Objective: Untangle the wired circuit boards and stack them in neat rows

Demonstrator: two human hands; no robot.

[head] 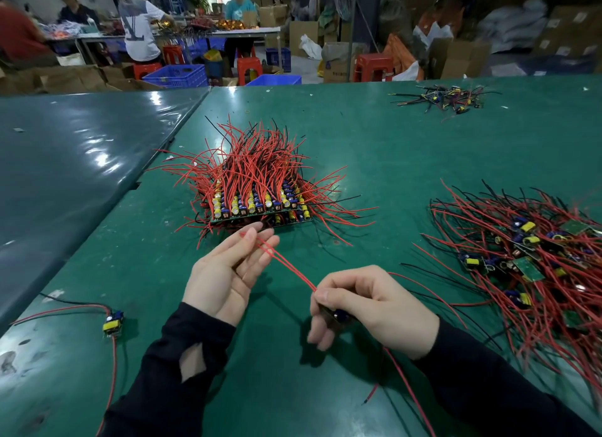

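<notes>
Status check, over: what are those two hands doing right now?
Right hand grips one board. Left hand open, its red wires across the fingers. Stacked rows ahead, tangled pile right. Nothing blocking.

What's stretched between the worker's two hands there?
In the head view, a pair of red wires runs from the left hand to the small circuit board held in the right hand.

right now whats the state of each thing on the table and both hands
stacked boards: neat rows, wires fanning up and out
tangled pile: still loose, jumbled at right
held board: gripped in right hand
red wires: stretched between both hands
left hand: fingers straight, wires running across them
single board: lying apart at left
scrap wires: small far heap
</notes>
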